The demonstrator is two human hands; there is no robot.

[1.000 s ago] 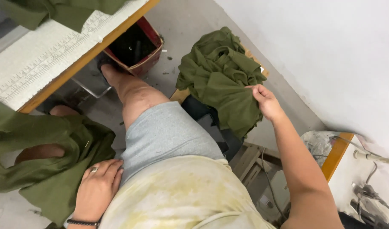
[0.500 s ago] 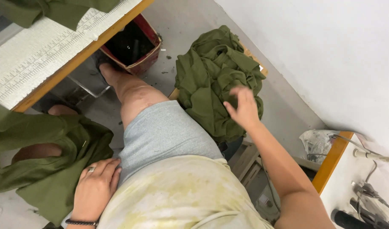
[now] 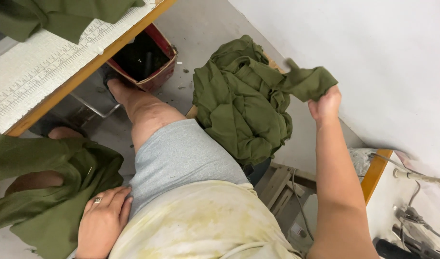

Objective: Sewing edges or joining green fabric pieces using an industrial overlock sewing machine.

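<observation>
Your right hand (image 3: 325,103) has swung out from the heap toward the wall since the earlier frame, and it now carries a strip of green cloth (image 3: 308,81) lifted clear of the pile of green fabric (image 3: 239,103). Your grip there is clenched on the end of that strip, fingers curled around it just above the wrist. The strip's long axis runs from your fist up and to the left, back toward the pile, and its far end looks blurred near the top of the heap, so you cannot tell whether it is fully free or only draped against it. The pile itself sits on a low wooden stand beside your right thigh, between your leg and the white wall, so your right hand is much the nearer one to it. Your left hand (image 3: 102,218) lies flat with the fingers spread, resting on a second green piece (image 3: 52,192) that is draped over your left knee; it presses rather than grasps. Ahead of your knees the bench (image 3: 52,72) with its ruled white top carries more green cloth, and a red bin (image 3: 145,57) stands on the floor under its edge.
</observation>
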